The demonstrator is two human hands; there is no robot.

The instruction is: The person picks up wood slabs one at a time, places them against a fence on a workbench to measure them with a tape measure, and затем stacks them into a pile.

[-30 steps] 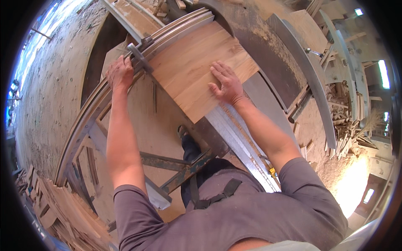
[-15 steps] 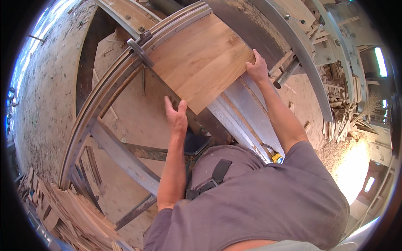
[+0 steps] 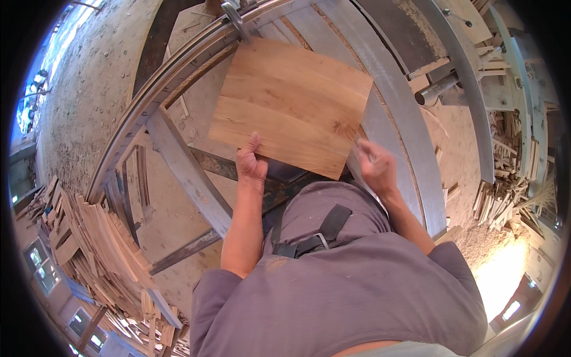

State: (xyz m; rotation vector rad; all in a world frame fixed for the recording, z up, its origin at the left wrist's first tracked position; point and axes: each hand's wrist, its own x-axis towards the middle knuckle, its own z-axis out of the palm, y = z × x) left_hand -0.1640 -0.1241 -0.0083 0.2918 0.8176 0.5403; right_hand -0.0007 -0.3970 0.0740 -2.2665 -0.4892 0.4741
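A flat, light-brown wooden board (image 3: 291, 104) hangs tilted in front of me, its grain running across it. My left hand (image 3: 252, 163) grips its near left edge, thumb on the upper face and fingers hidden underneath. Close by the board's right corner is my right hand (image 3: 377, 168), fingers curled and smeared by motion. Whether it touches the board I cannot make out. Beneath and to the right of the board lies a grey metal table (image 3: 410, 149) with long grooves filled with dust.
A curved metal rail (image 3: 140, 110) with a clamp (image 3: 237, 22) runs along the left and far side. A metal beam (image 3: 189, 169) crosses the open frame below it. Wood offcuts (image 3: 101, 238) are heaped at the left, with more scraps (image 3: 505, 190) at the right. A round bar (image 3: 437, 92) juts out.
The board has come off the far rail toward me and turned. My left hand, open before, now grips its near edge. My right hand has left the far right edge and moved nearer me.
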